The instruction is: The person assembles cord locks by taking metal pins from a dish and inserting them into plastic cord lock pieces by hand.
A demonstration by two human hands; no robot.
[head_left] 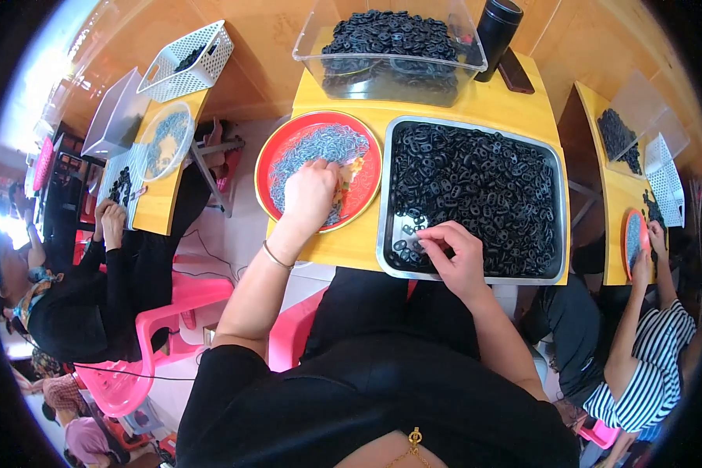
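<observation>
My left hand is over a round red plate with a gold rim. Its fingers are curled down into a heap of small silver metal pieces; what the fingertips pinch is hidden. A metal tray to the right is heaped with small black oval pieces, each with holes through it. At the tray's near left corner is my right hand, thumb and forefinger brought together. Anything between those tips is too small to make out. A few loose black pieces lie by the fingertips on a bare patch of the tray.
A clear plastic bin of black pieces stands at the back of the yellow table, beside a black cylinder and a dark flat case. Other people work at tables on both sides. Pink chairs stand at the left.
</observation>
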